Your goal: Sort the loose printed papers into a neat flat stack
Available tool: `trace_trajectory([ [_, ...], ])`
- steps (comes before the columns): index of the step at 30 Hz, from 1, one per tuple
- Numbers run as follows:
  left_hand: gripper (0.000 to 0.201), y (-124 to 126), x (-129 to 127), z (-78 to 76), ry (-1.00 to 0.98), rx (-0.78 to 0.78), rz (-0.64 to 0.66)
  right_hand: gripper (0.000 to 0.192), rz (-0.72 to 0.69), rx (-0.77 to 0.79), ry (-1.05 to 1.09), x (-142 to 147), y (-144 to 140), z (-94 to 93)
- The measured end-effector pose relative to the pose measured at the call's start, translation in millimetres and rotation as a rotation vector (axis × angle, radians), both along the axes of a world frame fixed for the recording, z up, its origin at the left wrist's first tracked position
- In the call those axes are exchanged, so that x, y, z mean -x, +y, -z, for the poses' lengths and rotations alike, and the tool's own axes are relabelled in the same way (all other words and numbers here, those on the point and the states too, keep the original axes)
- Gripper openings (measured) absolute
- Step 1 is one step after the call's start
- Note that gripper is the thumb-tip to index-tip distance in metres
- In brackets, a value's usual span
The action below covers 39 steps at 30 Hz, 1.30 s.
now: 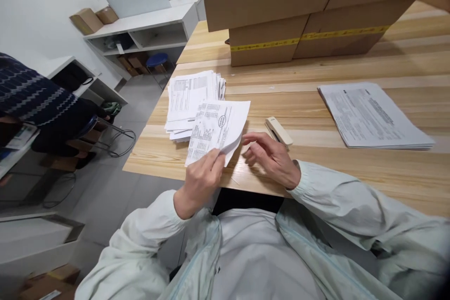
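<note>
Over the table edge, my left hand (200,180) pinches thin printed white sheets (218,131), tilted up-right. My right hand (272,157) rests loosely curled, empty, beside their lower corner.

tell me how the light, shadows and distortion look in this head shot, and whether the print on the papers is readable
Head view: soft, even light, no hard glare; the cardboard boxes throw a faint shadow on the table. Wide-angle warp tilts the table edges and shelves. The sheets held in the left hand are sharp, but their print is too small to read; the right hand is sharp too.

Print on sheets (216,131) unreadable.
</note>
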<state>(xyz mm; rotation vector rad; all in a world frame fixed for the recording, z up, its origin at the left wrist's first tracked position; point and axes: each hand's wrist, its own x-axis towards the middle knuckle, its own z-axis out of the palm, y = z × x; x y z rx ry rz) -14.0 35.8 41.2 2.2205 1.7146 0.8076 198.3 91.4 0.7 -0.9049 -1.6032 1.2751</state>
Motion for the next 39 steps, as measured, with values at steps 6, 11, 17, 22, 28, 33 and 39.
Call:
trace_trajectory([
  [6, 0.032, -12, -16, 24.2, -0.407, 0.209, 0.067, 0.065, -0.096, 0.422, -0.002, 1, 11, -5.3],
  [11, 0.01, -24, -33, 19.8, -0.637, 0.356, 0.239, 0.048, -0.065, 0.3, -0.045, 2, 10, -4.0],
  [17, 0.082, -22, -15, -6.9, -0.811, 0.059, -0.058, 0.028, 0.204, 0.023, 0.127, -26, 3, -10.8],
  [22, 0.075, -9, -18, 6.5, -1.313, 0.493, 0.022, 0.023, 0.194, -0.014, 0.18, -50, -15, 1.7],
  [28, 0.051, -2, -48, 30.6, -1.523, 0.827, 0.113, 0.031, 0.177, -0.008, -0.025, -71, -30, 14.5],
  [33, 0.037, 4, -55, 37.6, -1.618, 0.834, 0.032, 0.057, 0.473, 0.033, -0.058, -88, -26, 16.2],
  [39, 0.034, 4, -48, 41.3, -1.69, 0.757, -0.052, 0.049, 0.518, 0.109, 0.261, -120, -7, 17.7],
])
